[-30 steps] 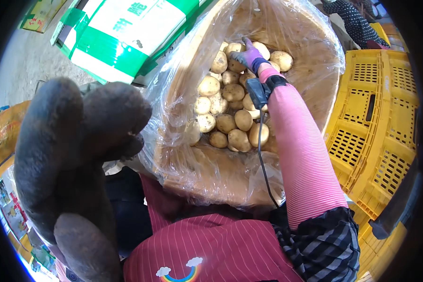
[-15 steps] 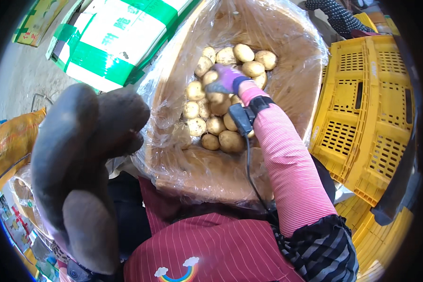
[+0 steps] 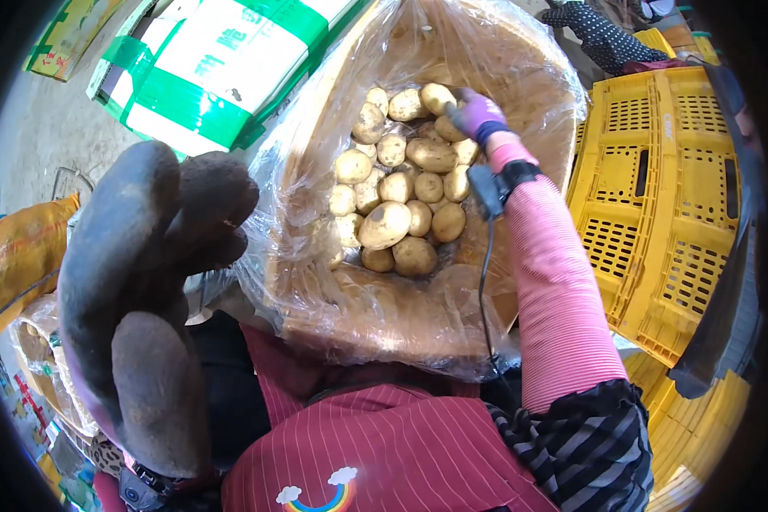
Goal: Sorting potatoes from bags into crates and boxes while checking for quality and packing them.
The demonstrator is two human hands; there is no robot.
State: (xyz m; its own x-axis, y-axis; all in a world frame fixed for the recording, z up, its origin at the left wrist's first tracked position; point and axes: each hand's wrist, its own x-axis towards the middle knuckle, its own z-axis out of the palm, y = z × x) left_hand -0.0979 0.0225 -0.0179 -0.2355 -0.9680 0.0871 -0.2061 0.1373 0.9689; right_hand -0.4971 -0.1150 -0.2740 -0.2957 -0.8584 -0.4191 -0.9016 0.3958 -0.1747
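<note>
Dirty, light-brown potatoes (image 3: 386,225) lie heaped in the middle of a cardboard box (image 3: 375,328) lined with clear plastic film (image 3: 273,213). My right hand (image 3: 480,116), in a purple glove with dark fingertips, is at the heap's far right edge. Its fingers curve down over a potato there and mostly cover it; another potato (image 3: 450,128) sits right beside the fingers. Close to the camera on the left, my left hand (image 3: 154,299) is raised in a dark, soiled glove. Its fingers are bent loosely, the thumb stands apart, and nothing shows in it.
A white carton with green tape (image 3: 222,72) stands beyond the box on the left. Yellow slotted crates (image 3: 657,205) stand along the right. An orange sack (image 3: 26,256) lies at far left. A cable (image 3: 484,299) hangs from my right wrist. Someone's dotted sleeve (image 3: 602,38) shows at upper right.
My right hand has moved right, from the heap's middle to its far right edge. A large potato now lies uncovered on top near the front. My left hand has shifted slightly left.
</note>
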